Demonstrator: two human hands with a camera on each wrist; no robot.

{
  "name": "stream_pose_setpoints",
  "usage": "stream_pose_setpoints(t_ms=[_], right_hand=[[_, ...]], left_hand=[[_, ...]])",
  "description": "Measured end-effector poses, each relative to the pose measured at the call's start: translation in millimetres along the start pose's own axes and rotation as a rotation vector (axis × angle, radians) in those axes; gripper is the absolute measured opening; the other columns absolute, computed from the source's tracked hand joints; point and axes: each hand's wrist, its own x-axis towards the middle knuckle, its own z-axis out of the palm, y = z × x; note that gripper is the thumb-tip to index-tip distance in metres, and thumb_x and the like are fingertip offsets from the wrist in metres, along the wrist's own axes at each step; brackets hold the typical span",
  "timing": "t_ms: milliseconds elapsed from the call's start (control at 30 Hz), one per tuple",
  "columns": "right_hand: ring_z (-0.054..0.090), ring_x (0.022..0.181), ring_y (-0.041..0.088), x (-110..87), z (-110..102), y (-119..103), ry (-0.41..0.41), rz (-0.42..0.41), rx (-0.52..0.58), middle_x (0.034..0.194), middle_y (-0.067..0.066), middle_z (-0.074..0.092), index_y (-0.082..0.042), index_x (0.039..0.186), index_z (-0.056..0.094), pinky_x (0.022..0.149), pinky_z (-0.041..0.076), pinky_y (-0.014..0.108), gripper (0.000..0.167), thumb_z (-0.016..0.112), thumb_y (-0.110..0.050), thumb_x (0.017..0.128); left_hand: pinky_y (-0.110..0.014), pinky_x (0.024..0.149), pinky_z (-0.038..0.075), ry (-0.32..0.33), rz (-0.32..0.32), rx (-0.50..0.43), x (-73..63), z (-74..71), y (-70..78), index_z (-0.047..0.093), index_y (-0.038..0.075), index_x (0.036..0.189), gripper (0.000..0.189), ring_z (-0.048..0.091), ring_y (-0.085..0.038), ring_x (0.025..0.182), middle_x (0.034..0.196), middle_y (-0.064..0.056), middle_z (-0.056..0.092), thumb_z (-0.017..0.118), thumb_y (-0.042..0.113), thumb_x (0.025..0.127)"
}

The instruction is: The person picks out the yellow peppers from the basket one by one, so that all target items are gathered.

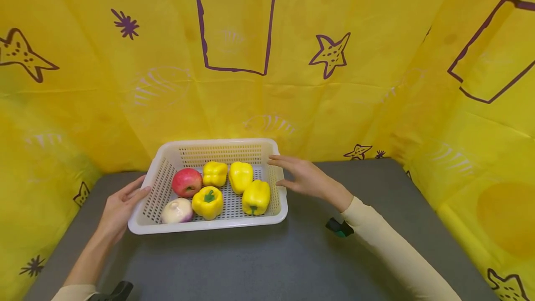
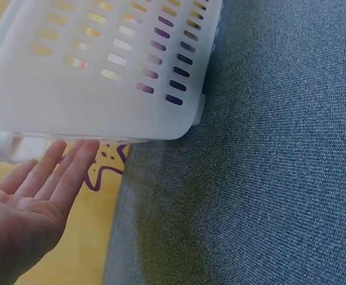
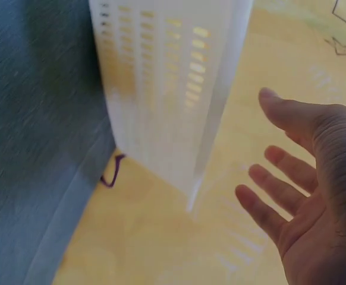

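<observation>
A white plastic basket (image 1: 206, 226) with slotted walls stands on the grey table and holds several yellow bell peppers (image 1: 241, 177), a red apple (image 1: 186, 182) and a white turnip (image 1: 177, 211) with a purple tinge. At the basket's left end is my left hand (image 1: 119, 210), its fingers (image 2: 72, 172) stretched out with the tips right at the outer wall, under the rim. My right hand (image 1: 307, 178) hovers by the right rim, fingers extended and spread. In the right wrist view, that hand (image 3: 315, 196) appears apart from the basket, with nothing in it.
Yellow cloth (image 1: 234, 106) printed with purple stars and frames hangs behind the table and along both sides. The grey tabletop (image 1: 234, 264) stretches in front of the basket and to its right. A dark strap device (image 1: 339, 227) sits at my right wrist.
</observation>
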Motion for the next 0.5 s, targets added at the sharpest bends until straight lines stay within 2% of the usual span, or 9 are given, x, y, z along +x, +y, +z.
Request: stream_pose_setpoints(t_ms=[200, 500], right_hand=[[0.048, 0.132, 0.027, 12.3, 7.3, -13.5, -0.109, -0.002, 0.005, 0.149, 0.011, 0.045, -0.010, 0.142, 0.052, 0.101, 0.046, 0.041, 0.061, 0.076, -0.021, 0.087], [0.046, 0.134, 0.021, 26.5, 22.8, -29.2, -0.282, -0.004, -0.084, 0.147, 0.004, 0.049, -0.014, 0.140, 0.054, 0.102, 0.046, 0.039, 0.061, 0.079, -0.018, 0.084]], left_hand=[[-0.033, 0.067, 0.058, 0.007, -0.013, 0.008, 0.7, 0.0, -1.7, 0.027, 0.009, 0.155, 0.076, 0.069, -0.005, 0.082, 0.098, 0.029, 0.064, 0.062, 0.041, 0.096], [-0.033, 0.068, 0.058, 0.012, -0.025, 0.011, 0.0, 1.4, -1.2, 0.027, 0.010, 0.155, 0.076, 0.069, -0.005, 0.084, 0.100, 0.028, 0.063, 0.062, 0.042, 0.095]])
